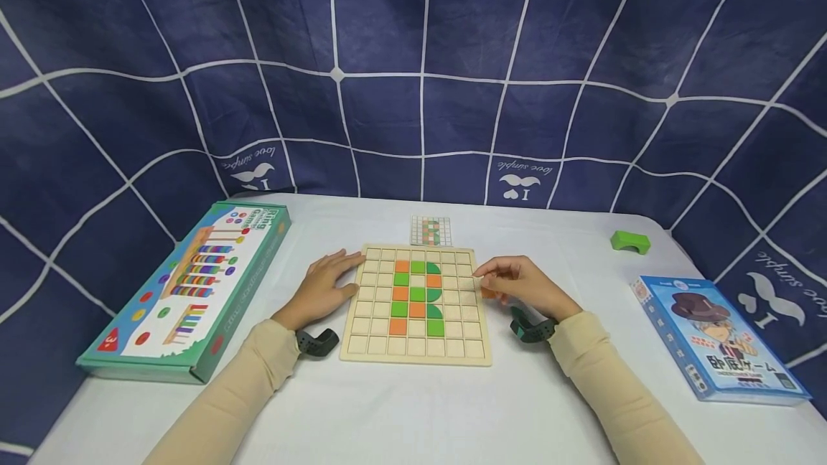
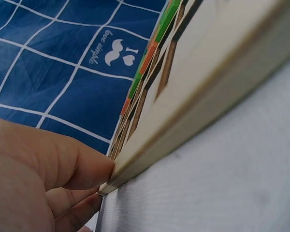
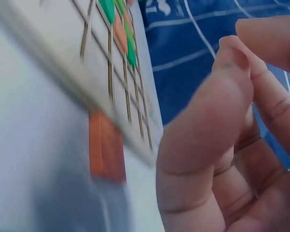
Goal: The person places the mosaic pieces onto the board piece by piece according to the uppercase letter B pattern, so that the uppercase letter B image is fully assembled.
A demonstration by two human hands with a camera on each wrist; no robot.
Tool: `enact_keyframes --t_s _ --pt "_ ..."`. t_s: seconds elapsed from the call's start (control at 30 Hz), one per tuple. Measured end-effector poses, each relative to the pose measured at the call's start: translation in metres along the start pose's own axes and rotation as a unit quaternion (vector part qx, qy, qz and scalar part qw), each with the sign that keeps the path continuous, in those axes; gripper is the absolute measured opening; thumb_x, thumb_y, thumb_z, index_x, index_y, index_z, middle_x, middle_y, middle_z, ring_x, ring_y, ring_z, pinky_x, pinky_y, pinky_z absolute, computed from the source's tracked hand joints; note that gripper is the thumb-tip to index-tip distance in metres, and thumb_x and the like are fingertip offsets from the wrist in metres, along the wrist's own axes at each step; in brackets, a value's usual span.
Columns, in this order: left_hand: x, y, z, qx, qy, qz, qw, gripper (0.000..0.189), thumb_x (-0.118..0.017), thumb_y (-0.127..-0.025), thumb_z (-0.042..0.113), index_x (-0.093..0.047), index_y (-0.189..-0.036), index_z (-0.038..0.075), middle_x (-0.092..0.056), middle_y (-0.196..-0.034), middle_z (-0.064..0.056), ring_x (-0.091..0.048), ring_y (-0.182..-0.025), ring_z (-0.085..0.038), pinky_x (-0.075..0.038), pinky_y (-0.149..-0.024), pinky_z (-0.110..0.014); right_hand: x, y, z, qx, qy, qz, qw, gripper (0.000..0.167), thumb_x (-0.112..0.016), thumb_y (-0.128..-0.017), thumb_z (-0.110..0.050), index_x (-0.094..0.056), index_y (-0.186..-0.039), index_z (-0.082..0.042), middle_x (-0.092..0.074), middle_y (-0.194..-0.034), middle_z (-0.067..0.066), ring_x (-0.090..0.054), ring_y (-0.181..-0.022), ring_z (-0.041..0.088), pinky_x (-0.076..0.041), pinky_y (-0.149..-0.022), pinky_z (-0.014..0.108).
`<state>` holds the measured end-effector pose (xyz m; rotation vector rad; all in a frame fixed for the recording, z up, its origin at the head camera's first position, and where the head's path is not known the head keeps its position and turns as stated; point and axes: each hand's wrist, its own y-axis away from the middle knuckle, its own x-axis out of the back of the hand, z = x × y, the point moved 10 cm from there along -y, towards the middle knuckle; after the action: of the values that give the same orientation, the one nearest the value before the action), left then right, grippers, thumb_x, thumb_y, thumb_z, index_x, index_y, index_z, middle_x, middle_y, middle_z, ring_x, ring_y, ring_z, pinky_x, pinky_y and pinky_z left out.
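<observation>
A wooden grid board (image 1: 377, 345) lies flat before me, set with orange and green square tiles and dark green rounded tiles (image 1: 433, 296) in its middle columns. My left hand (image 1: 323, 287) rests at the board's left side, fingers extended toward the far corner, with the thumb tip (image 2: 94, 169) touching the edge. Beside the right edge, my right hand (image 1: 525, 284) hovers with bent fingers. Nothing shows between its thumb (image 3: 203, 121) and fingertips. Below it, an orange block (image 3: 106, 147) lies on the table against the board's edge, partly covered by the hand in the head view.
A small pattern card (image 1: 431, 230) lies just behind the board. A long green game box (image 1: 194, 293) stands at the left, a blue game box (image 1: 720, 339) at the right. Farther back on the right is a green arch block (image 1: 630, 242). A blue checked curtain (image 1: 381, 113) hangs behind the table.
</observation>
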<state>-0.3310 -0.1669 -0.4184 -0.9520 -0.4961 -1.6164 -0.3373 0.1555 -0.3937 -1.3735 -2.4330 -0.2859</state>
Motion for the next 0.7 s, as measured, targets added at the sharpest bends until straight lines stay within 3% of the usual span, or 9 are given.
enact_keyframes --t_s 0.37,0.7 --pt "0.000 0.000 -0.001 0.000 -0.002 0.001 1.0000 0.057 -0.063 -0.101 0.012 -0.055 -0.156 0.000 -0.050 -0.164 -0.019 -0.030 -0.160 -0.045 -0.014 -0.132 -0.063 0.039 0.011 0.023 -0.056 0.041 0.039 0.9969 0.033 -0.067 -0.105 -0.008 -0.067 -0.131 0.013 -0.061 -0.083 0.009 -0.053 -0.066 0.013 -0.051 -0.060 0.023" --pt "-0.001 -0.001 -0.002 -0.001 0.000 0.000 1.0000 0.057 -0.062 -0.101 0.013 -0.055 -0.156 0.001 -0.050 -0.164 -0.019 -0.030 -0.160 -0.045 -0.014 -0.132 -0.063 0.047 0.039 0.029 -0.077 0.059 0.030 0.9948 0.031 -0.067 -0.105 -0.010 -0.070 -0.129 0.009 -0.060 -0.079 0.006 -0.053 -0.065 0.016 -0.047 -0.059 0.024"
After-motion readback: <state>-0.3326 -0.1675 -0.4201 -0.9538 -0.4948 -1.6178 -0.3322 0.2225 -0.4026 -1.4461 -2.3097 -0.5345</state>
